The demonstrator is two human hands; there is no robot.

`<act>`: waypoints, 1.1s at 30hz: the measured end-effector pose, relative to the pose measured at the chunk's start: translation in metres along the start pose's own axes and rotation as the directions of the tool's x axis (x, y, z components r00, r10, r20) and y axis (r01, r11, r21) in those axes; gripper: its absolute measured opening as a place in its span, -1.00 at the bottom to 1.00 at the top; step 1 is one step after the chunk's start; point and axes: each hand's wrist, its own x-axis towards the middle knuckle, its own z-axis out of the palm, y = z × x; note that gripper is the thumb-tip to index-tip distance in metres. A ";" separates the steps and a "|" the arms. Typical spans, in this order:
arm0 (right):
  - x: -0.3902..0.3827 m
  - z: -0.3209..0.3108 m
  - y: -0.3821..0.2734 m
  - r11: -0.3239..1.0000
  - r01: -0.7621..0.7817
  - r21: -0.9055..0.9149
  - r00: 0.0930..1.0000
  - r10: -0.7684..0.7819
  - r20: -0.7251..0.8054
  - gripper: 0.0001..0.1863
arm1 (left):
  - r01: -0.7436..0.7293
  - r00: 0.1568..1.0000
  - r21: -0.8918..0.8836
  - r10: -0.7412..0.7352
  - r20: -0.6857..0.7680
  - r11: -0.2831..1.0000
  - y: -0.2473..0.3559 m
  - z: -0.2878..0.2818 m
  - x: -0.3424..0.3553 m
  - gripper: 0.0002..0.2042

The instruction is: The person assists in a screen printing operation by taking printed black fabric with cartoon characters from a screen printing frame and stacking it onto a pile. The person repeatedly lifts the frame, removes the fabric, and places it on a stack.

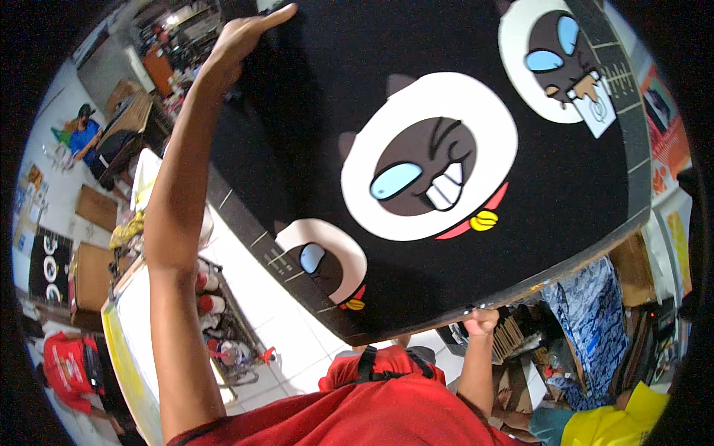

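Observation:
A large dark board fills the upper middle, tilted in front of me. Its black face bears cartoon cat heads with white rims: a big winking one at the centre, a smaller one at the near left and another at the far right, with a cup at its mouth. White ruler-like marks run along the board's side borders. My left arm reaches far up, and my left hand grips the left edge, thumb over the face, other fingers mostly hidden. My right hand holds the near edge from below.
At left stands a white table with a yellow edge; beside it, a rack holds red-and-white containers. People in blue, red and yellow are around. Blue patterned cloth hangs at right, near stacked panels.

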 end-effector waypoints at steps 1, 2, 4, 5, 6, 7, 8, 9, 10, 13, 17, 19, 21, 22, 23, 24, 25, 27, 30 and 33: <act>0.002 0.001 -0.009 1.000 -0.004 0.026 1.000 0.004 0.012 -0.23 | 0.041 0.999 -0.058 -0.040 0.013 0.997 0.014 0.009 0.000 -0.47; 0.001 0.002 -0.009 1.000 0.019 0.015 1.000 -0.019 0.002 -0.23 | 0.084 0.996 -0.123 -0.082 0.025 0.989 0.021 0.012 -0.001 -0.55; 0.002 0.001 -0.012 1.000 0.019 0.006 1.000 -0.019 -0.015 -0.24 | 0.142 0.990 -0.164 -0.139 0.028 0.976 0.033 0.021 -0.005 -0.63; 0.001 0.000 -0.010 0.999 0.035 0.000 0.999 -0.035 0.003 -0.24 | 0.157 0.988 -0.141 -0.157 0.017 0.977 0.038 0.023 -0.005 -0.63; 0.000 -0.001 -0.011 1.000 0.013 0.003 1.000 -0.013 -0.021 -0.26 | 0.171 0.985 -0.119 -0.172 0.008 0.978 0.041 0.026 -0.007 -0.64; 0.000 -0.002 -0.009 1.000 0.003 0.008 1.000 -0.003 -0.010 -0.26 | 0.168 0.986 -0.097 -0.169 -0.002 0.981 0.042 0.028 -0.008 -0.64; 0.000 -0.003 -0.008 1.000 0.002 0.012 1.000 -0.002 0.000 -0.26 | 0.161 0.987 -0.076 -0.163 -0.010 0.984 0.044 0.028 -0.007 -0.64; 0.000 -0.004 -0.007 1.000 0.009 0.010 1.000 -0.008 -0.009 -0.26 | 0.154 0.988 -0.056 -0.155 -0.017 0.986 0.044 0.029 -0.007 -0.64; 0.000 -0.005 -0.005 1.000 0.012 0.014 1.000 -0.012 0.006 -0.26 | 0.160 0.987 -0.064 -0.161 -0.013 0.985 0.045 0.030 -0.007 -0.64; 0.001 -0.005 -0.001 1.000 0.021 0.012 1.000 -0.021 -0.017 -0.25 | 0.161 0.986 -0.054 -0.163 -0.031 0.985 0.050 0.037 -0.003 -0.63; -0.001 -0.006 0.005 1.000 -0.023 0.014 0.999 0.024 -0.025 -0.24 | 0.122 0.992 -0.117 -0.124 -0.010 0.986 0.052 0.044 -0.001 -0.62; -0.003 -0.008 0.006 0.997 -0.071 0.030 0.995 0.073 -0.074 -0.24 | 0.124 0.992 -0.147 -0.120 0.036 0.981 0.045 0.046 0.005 -0.61; -0.004 -0.010 0.011 0.999 -0.031 0.017 0.999 0.032 -0.033 -0.25 | 0.140 0.990 -0.090 -0.137 0.040 0.986 0.033 0.046 0.020 -0.59; -0.004 -0.012 0.013 0.998 -0.048 0.028 0.999 0.048 -0.018 -0.26 | 0.177 0.984 -0.025 -0.177 0.000 0.984 0.027 0.050 0.032 -0.60; -0.004 -0.013 0.014 0.998 -0.058 0.031 0.998 0.058 -0.024 -0.27 | 0.101 0.995 0.063 -0.103 0.016 0.993 0.017 0.051 0.040 -0.52; -0.006 -0.012 0.017 0.998 -0.040 0.046 0.999 0.041 -0.028 -0.30 | 0.018 0.999 0.146 -0.024 0.037 0.989 0.007 0.052 0.046 -0.44; -0.005 -0.013 0.020 0.998 -0.030 0.049 0.999 0.031 -0.015 -0.30 | -0.026 0.999 0.258 0.014 0.045 0.966 0.002 0.056 0.058 -0.36; -0.007 -0.010 0.024 0.997 -0.037 0.065 0.996 0.042 -0.075 -0.31 | 0.025 0.999 0.183 -0.030 0.020 0.983 -0.010 0.063 0.066 -0.38; -0.009 -0.007 0.029 0.999 -0.015 0.040 0.990 0.021 -0.136 -0.34 | 0.111 0.983 0.132 -0.128 0.129 0.985 -0.007 0.065 0.068 -0.41; -0.017 -0.010 0.037 0.996 -0.073 0.053 0.989 0.079 -0.125 -0.35 | 0.090 0.979 0.149 -0.115 0.166 0.985 0.004 0.068 0.051 -0.44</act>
